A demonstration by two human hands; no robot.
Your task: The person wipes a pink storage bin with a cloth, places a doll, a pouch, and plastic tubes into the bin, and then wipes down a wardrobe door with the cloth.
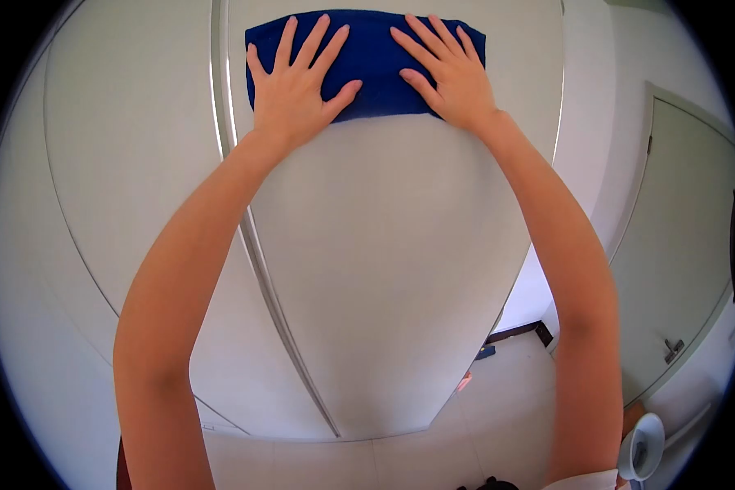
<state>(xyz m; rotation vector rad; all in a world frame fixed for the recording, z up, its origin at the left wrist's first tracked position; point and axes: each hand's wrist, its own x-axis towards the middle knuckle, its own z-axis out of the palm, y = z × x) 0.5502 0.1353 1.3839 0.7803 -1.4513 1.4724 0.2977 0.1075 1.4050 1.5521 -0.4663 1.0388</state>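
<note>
A dark blue cloth point(371, 69) lies spread flat against a pale cabinet door point(384, 245), high in the view. My left hand point(296, 90) presses on its left part, fingers spread and palm down on the fabric. On the right part rests my right hand point(453, 77), its fingers also fanned out flat. Both arms reach up and forward. The cloth's middle shows between the two thumbs, and the hands cover parts of its sides.
A metal-edged vertical seam point(261, 261) runs left of the cloth. At the right stands a light door point(670, 245) with a metal handle point(673, 351). A pale, round-rimmed container point(642, 445) is at lower right. Tiled floor point(498, 416) shows below.
</note>
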